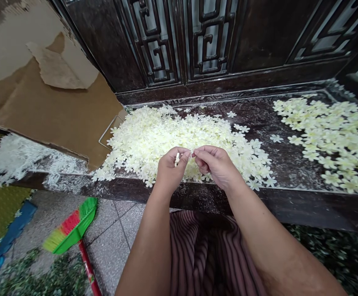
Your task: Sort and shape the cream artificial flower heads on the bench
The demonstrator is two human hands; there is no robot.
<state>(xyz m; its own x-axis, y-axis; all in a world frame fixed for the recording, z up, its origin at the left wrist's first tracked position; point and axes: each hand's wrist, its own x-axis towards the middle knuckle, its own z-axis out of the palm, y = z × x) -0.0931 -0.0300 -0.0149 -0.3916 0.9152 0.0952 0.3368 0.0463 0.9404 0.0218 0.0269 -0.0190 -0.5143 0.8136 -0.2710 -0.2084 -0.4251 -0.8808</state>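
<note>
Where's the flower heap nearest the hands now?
In the head view's centre, the heap lies on the bench, between the cardboard at left and another flower heap at right.

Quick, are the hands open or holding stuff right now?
Left hand: closed, holding a small pale piece.
Right hand: pinched closed; anything in it is too small to tell.

pale yellow flowers (pixel 173 133); purple-and-black striped clothing (pixel 183 250)

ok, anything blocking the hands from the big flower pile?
Nothing visible. The left hand and right hand show against the near side of the big flower pile; the cardboard stands left of them, out of the way.
</note>
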